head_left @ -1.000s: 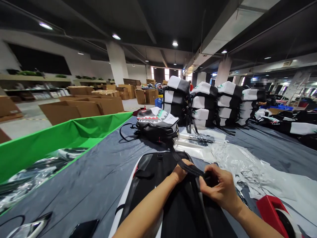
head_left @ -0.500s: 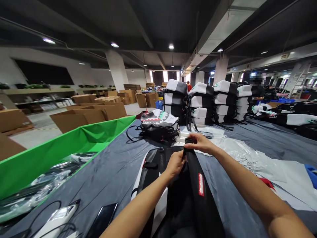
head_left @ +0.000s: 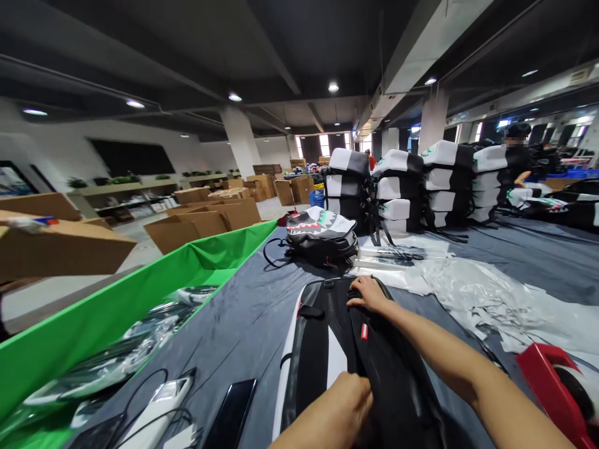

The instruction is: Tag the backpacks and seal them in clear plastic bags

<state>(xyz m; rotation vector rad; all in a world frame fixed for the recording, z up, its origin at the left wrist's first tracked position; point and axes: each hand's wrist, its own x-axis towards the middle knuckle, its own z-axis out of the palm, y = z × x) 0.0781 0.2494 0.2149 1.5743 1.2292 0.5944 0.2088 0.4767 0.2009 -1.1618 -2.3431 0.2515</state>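
A black backpack (head_left: pixel 313 349) with a white panel and a small red label lies on the grey-covered table, its straps facing up. My right hand (head_left: pixel 369 293) is closed on the top end of a shoulder strap near the backpack's upper edge. Lower down, my left hand (head_left: pixel 349 399) is a fist over the strap's lower part; what its fingers grip is hidden beneath it. Just beyond lies another backpack (head_left: pixel 321 234) with a shark-teeth pattern.
Stacked white-and-black backpacks (head_left: pixel 397 187) stand at the back. Clear plastic bags (head_left: pixel 486 299) and a red tape dispenser (head_left: pixel 552 380) are on the right. A phone (head_left: pixel 231 411) and white device (head_left: pixel 156 405) lie left, beside a green-lined bin (head_left: pixel 140 280). A person (head_left: pixel 517 153) is behind.
My left hand has moved down the backpack from the strap's top, and my right hand has lowered onto the strap. The view has shifted left, and the red dispenser now shows.
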